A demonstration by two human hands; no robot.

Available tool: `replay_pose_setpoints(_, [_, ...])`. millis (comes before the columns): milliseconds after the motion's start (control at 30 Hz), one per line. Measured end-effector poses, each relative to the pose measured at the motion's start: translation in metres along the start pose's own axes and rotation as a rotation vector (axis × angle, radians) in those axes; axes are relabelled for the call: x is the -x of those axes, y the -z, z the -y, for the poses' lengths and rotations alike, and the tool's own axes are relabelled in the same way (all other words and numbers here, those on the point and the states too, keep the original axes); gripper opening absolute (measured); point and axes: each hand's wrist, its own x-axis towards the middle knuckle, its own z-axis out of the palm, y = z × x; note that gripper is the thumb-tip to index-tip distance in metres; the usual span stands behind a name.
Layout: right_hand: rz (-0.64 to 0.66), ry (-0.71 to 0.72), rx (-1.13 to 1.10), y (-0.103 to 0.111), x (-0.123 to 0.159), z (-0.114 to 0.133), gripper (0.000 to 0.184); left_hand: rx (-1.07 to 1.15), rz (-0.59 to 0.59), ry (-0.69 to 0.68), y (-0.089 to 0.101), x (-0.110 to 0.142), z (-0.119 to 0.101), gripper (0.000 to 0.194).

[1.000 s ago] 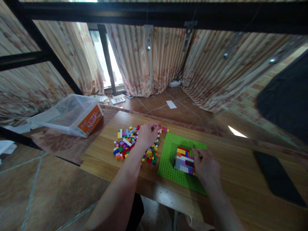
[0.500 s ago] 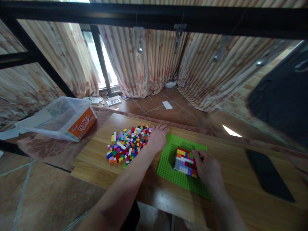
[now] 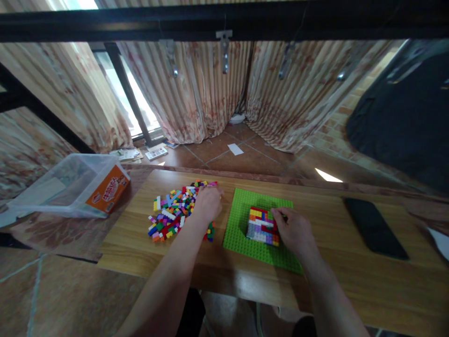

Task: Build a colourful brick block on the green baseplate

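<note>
A block of many-coloured toy bricks (image 3: 262, 227), built in rows, sits on the green studded baseplate (image 3: 235, 224). My right hand (image 3: 293, 230) is at the block's upper right corner, thumb and finger brought together against it. What lies between those fingertips is too small to make out. To the left is a heap of loose toy bricks (image 3: 172, 213) in many colours. Over the heap's right side is my left hand (image 3: 209, 202), its fingers bent downward, partly hidden and blurred.
Both hands work over a wooden table (image 3: 122, 238). A dark phone-like slab (image 3: 374, 227) lies at the right, with a white sheet (image 3: 440, 241) beyond it. Left of the table stands a clear plastic box (image 3: 80, 187) with an orange label. A black bar (image 3: 196, 21) crosses above.
My left hand has moved left, from beside the baseplate's upper corner onto the loose bricks. My right hand stays at the brick block. The whole view has shifted slightly.
</note>
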Motion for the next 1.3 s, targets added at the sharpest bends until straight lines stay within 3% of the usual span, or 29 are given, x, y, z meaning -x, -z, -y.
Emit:
replay_pose_setpoints(300, [-0.042, 0.027, -0.033, 0.003, 0.002, 0.002, 0.036, 0.108, -0.037, 0.017, 0.019, 0.017, 0.005, 0.026])
replay_pose_setpoints(467, [-0.226, -0.013, -0.216, 0.01, 0.004, 0.011, 0.031, 0.642, -0.097, 0.037, 0.019, 0.012, -0.01, 0.02])
replay_pose_setpoints(533, [-0.249, -0.033, -0.366, 0.011, 0.005, 0.018, 0.03, 0.918, -0.064, 0.097, 0.017, 0.013, -0.024, 0.019])
replay_pose_setpoints(667, [-0.165, 0.005, -0.641, 0.01, 0.008, 0.033, 0.027, 1.365, 0.097, 0.203, 0.011, 0.016, -0.051, 0.025])
replay_pose_setpoints(767, [-0.068, 0.075, -0.738, 0.009, 0.009, 0.039, 0.023, 1.534, 0.168, 0.222, 0.007, 0.017, -0.064, 0.03])
replay_pose_setpoints(867, [-0.023, 0.12, -0.781, 0.009, 0.01, 0.041, 0.022, 1.557, 0.217, 0.205, 0.004, 0.016, -0.072, 0.034])
replay_pose_setpoints(1033, [-0.053, 0.1, -0.888, 0.009, 0.01, 0.045, 0.016, 1.576, 0.214, 0.207, -0.001, 0.017, -0.082, 0.041])
replay_pose_setpoints(1167, [-0.126, -0.026, -0.995, 0.012, 0.007, 0.042, 0.015, 1.584, 0.209, 0.227, -0.005, 0.016, -0.087, 0.039])
replay_pose_setpoints(1300, [-0.248, -0.186, -1.093, 0.021, 0.002, 0.022, 0.02, 1.366, 0.104, 0.226, -0.011, 0.011, -0.083, 0.029])
